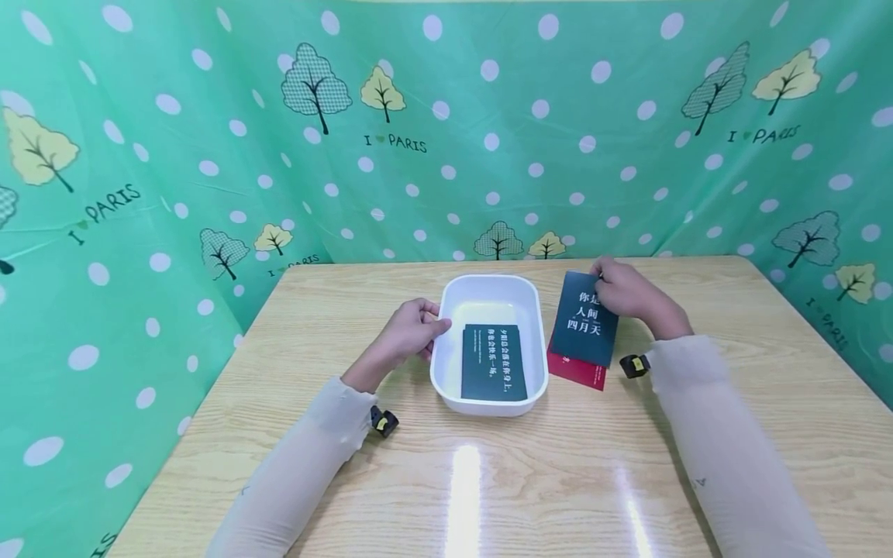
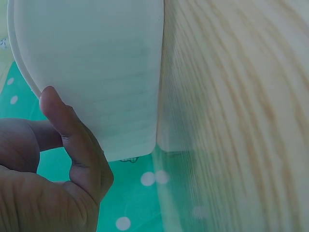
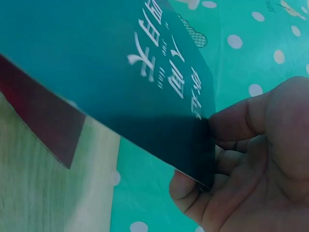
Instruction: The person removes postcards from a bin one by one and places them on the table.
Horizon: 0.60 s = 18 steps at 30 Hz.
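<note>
A white plastic tub (image 1: 453, 399) stands on the table, with a dark teal card (image 1: 491, 364) printed with white Chinese characters lying inside. My left hand (image 1: 412, 329) grips the tub's left rim, its thumb over the edge; in the left wrist view, the thumb touches the outer wall (image 2: 96, 72). To the tub's right, my right hand (image 1: 624, 291) pinches another dark teal card (image 1: 584, 318) by its top corner, tilted above the table. A red card (image 1: 577, 370) shows partly beneath it; whether it touches the table I cannot tell.
The tub and cards are on a light wood-grain table (image 1: 530, 480). Behind and left hangs a green polka-dot curtain (image 1: 446, 132) printed with trees. Each wrist carries a small black camera (image 1: 384, 421).
</note>
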{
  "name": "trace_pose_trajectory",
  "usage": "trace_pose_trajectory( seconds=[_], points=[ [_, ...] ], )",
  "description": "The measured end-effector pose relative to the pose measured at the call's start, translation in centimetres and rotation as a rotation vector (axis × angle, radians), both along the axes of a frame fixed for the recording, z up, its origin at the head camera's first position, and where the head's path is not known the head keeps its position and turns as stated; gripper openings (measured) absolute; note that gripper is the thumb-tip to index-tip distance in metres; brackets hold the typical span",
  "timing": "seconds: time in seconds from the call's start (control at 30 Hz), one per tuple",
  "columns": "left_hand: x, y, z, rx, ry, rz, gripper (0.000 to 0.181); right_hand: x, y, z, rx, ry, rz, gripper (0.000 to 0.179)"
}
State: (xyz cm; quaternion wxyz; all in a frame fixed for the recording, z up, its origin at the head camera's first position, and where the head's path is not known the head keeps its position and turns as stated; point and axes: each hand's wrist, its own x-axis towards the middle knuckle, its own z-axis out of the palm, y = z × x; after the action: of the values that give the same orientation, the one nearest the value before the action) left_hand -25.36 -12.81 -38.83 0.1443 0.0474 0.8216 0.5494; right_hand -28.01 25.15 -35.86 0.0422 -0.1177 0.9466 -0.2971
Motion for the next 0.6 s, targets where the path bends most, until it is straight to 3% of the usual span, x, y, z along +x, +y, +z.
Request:
trace_pose_trajectory(
  seconds=[0.23,0.47,0.6],
  points=[
    [0.0,-0.1,-0.2,-0.006,0.001,0.006,0.029,-0.2,-0.4,-0.7,0.086,-0.003,0.045,0.029],
    [0.0,0.1,0.0,-0.011,0.002,0.012,0.030,-0.1,-0.3,-1.1,0.202,-0.111,0.074,0.063],
    [0.0,0.1,0.0,-0.018,-0.002,0.016,0.031,0.1,-0.5,-1.1,0.214,-0.150,0.100,0.071]
  ],
)
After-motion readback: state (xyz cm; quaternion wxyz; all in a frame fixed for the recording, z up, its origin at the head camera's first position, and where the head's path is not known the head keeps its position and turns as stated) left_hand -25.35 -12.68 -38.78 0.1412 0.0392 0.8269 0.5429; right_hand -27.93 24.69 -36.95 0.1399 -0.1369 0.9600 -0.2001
